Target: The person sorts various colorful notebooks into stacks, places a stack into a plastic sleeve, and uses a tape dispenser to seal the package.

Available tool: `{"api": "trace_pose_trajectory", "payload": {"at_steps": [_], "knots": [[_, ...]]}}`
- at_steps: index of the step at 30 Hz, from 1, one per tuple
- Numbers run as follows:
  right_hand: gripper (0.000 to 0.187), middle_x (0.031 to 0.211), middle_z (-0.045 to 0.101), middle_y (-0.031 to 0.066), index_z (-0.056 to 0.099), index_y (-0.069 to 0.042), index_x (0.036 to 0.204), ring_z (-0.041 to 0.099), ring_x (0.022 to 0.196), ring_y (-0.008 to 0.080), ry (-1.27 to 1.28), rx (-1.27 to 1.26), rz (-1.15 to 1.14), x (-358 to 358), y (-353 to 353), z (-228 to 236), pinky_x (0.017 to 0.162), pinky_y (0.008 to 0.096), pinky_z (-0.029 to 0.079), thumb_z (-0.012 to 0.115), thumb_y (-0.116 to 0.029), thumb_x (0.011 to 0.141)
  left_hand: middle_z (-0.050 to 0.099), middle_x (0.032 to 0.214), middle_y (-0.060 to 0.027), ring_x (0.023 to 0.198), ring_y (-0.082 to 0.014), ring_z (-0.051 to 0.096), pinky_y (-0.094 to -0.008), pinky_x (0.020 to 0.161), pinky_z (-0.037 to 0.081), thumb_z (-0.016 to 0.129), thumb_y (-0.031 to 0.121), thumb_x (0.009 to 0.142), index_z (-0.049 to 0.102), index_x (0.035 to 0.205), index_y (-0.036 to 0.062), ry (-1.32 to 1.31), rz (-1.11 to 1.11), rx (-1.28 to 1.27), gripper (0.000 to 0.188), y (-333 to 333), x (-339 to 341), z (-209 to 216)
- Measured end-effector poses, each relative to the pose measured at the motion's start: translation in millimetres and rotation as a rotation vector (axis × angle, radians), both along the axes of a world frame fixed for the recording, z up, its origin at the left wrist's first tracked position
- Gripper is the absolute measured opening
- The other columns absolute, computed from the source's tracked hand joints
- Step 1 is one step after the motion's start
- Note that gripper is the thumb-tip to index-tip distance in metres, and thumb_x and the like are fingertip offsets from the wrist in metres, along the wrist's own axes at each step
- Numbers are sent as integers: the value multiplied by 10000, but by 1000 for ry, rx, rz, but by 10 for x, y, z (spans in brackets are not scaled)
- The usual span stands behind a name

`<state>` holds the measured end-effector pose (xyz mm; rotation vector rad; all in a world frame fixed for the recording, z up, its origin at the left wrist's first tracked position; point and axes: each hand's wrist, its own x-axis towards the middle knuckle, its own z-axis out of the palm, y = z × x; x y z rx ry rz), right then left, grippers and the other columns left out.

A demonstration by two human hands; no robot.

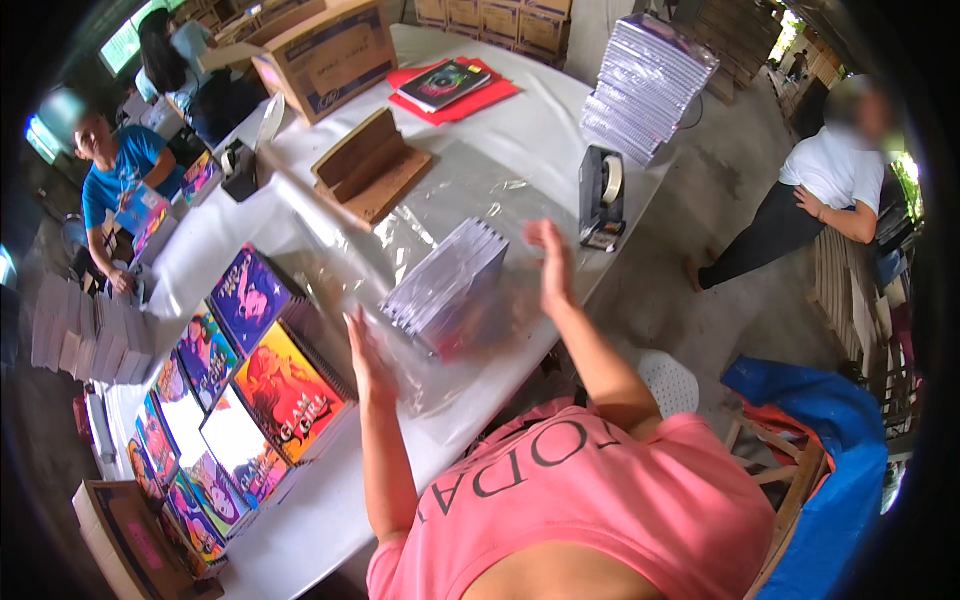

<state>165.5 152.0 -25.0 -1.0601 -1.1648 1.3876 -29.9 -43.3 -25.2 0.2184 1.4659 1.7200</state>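
Note:
Between my hands stands a small stack of spiral notebooks (455, 275), its wire bindings showing along the upper side. Clear plastic film (480, 170) lies under and around it; whether the film covers the stack I cannot tell. My left hand (368, 360), open with fingers stretched out, is at the stack's left side near the film. On the other side, apart from the stack, my right hand (552, 262) is raised and open, slightly blurred. Neither hand holds anything that I can see.
Beyond the film sit a wooden stand (375, 165), a black tape dispenser (602, 195) and a tall notebook stack (648, 85). Colourful notebooks (290, 385) stand in rows at left. A cardboard box (330, 65) is at the back. Other people (130, 170) are nearby.

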Motion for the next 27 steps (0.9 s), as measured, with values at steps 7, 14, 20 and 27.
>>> {"api": "trace_pose_trajectory", "payload": {"at_steps": [7,14,20,27], "knots": [[764,1157,560,130,548,17,1163,418,1197,234,449,668,880,111,536,1163,1047,379,273,447,-657,816,498,1290,-154,1122,-360,518,-662,844,396,427,466,833,436,1302,103,-627,-55,497,593,722,948,862],[822,1409,337,169,347,5,1361,291,1321,257,85,1116,-155,1622,1836,2441,1096,391,186,664,-469,769,427,1267,-130,1119,-258,492,-420,941,445,585,74,786,80,1452,245,-254,-322,917,853,3133,1838,2210],[370,965,571,76,556,-8,1090,543,891,162,274,765,-133,2450,3883,2960,774,279,440,581,-216,785,286,1365,-237,1179,-298,412,-370,1031,306,658,104,741,-163,1424,74,-73,-185,1093,1068,5088,2998,2707],[396,1027,535,70,532,-43,1088,523,957,164,139,545,-242,2749,5019,1835,845,301,408,521,-347,835,-52,1487,-259,1344,-517,-16,-663,1024,50,502,670,789,132,1467,154,1302,-98,-4,929,5449,3126,2067]]}}
